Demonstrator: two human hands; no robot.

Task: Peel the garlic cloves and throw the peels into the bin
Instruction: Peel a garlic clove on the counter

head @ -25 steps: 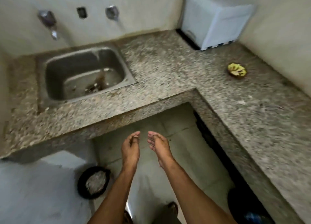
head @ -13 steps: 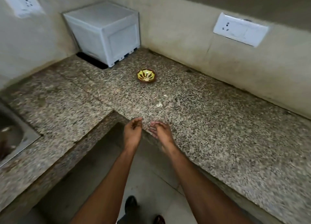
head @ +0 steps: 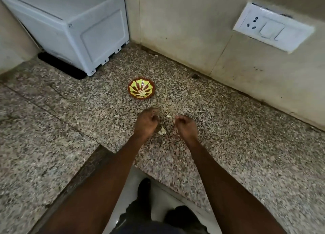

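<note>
Both hands have been brought over the granite counter (head: 246, 154). Left hand (head: 146, 124) and right hand (head: 186, 126) are curled; whether anything is pinched cannot be told. Garlic peels (head: 162, 131) lie between them, papery, best pinched lightly. Cloves rest in the painted bowl (head: 141, 90) beyond.

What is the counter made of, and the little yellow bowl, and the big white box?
Counter: looks like granite, speckled grey and black, fairly smooth. Little bowl: probably glazed ceramic or painted clay, as it shines, with a brown rim and yellow pattern. White box: seems moulded plastic, matte, with ribbed feet.
</note>
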